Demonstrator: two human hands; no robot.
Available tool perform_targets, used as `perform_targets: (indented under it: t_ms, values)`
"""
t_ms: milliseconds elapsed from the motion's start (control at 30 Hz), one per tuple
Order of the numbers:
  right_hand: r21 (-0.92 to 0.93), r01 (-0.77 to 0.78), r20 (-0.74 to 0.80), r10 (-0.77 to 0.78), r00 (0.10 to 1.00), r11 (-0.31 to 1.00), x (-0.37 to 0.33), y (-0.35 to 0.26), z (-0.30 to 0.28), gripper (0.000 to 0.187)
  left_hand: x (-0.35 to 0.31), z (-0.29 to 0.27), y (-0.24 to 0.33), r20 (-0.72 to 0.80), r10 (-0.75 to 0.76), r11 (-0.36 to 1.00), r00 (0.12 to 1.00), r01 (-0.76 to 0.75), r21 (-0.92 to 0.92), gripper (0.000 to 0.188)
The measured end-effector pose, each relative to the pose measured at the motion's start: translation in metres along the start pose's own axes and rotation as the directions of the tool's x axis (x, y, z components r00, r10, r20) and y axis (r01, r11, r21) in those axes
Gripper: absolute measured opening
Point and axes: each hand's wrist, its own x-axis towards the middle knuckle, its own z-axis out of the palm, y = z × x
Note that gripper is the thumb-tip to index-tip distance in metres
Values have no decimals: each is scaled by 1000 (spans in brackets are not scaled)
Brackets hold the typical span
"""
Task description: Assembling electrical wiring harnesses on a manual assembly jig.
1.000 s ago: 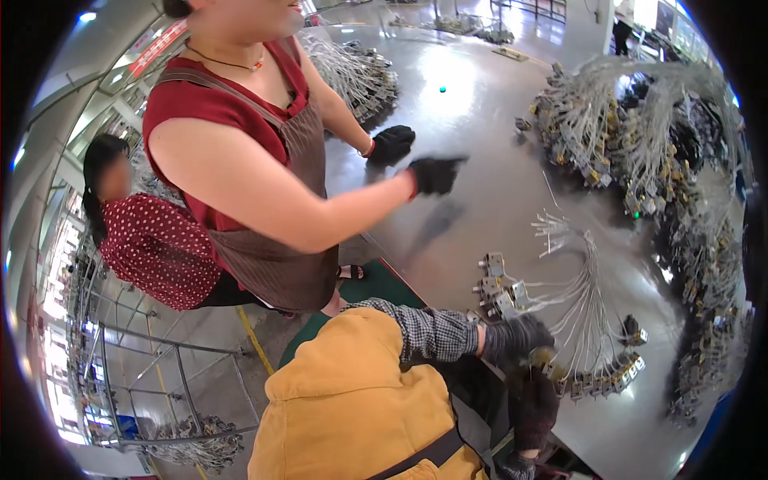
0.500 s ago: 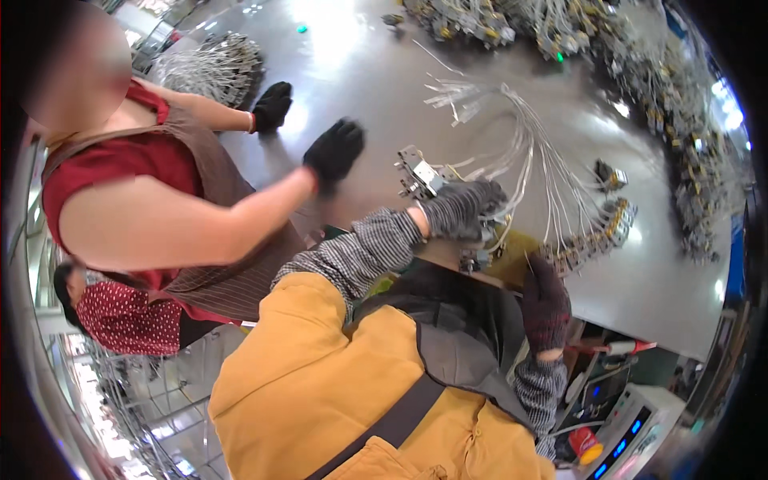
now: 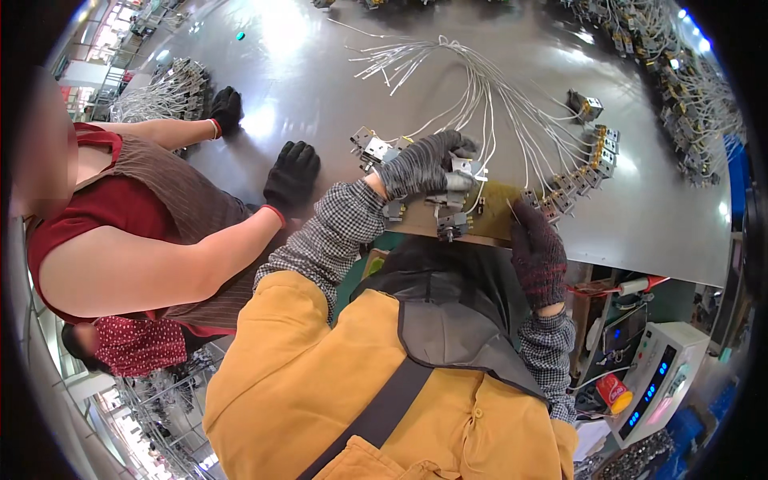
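Note:
My left hand (image 3: 424, 166), in a grey striped glove, is closed with thumb and fingers around a small white-and-metal wired component (image 3: 468, 166). Just below it, a similar grey metal part (image 3: 453, 226) sits at the table's near edge. My right hand (image 3: 539, 252), in a dark maroon glove, is closed on a thin pointed tool (image 3: 511, 206), mostly hidden by the fingers. Beside it, a curved row of small metal components (image 3: 572, 188) trails long white wires (image 3: 472, 68). Another component (image 3: 373, 148) lies left of my left hand.
At left a co-worker in black gloves (image 3: 292, 176) leans at the metal table (image 3: 336, 96). Wired components are heaped along the right edge (image 3: 680, 120) and far left (image 3: 172, 92). A meter with blue displays (image 3: 662, 376) and a red-and-white probe (image 3: 640, 285) are at lower right.
The view has shifted, so the table appears lower and further left. My left hand has turned, and the component in its fingers now shows. The co-worker's near hand has lowered towards the table.

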Motion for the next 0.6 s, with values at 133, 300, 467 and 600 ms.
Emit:
perform_targets:
  t_ms: [133, 300, 467, 600]
  values:
    - [11, 30, -23, -30, 999, 999, -5, -4, 2, 33, -19, 17, -12, -73, 23, 990, 997, -33, -136, 76]
    - [7, 52, -16, -52, 999, 999, -5, -5, 1, 35, -31, 23, -20, -47, 182, 906, 982, -149, 396, 90]
    - [11, 9, 28, -9, 1000, 1000, -5, -12, -2, 37, -35, 14, -6, -50, 3, 933, 999, 15, 361, 77]
    - [35, -22, 33, 20, 999, 999, -2, -13, 0, 38, -39, 12, 1, 35, 268, 568, 963, -187, 801, 68]
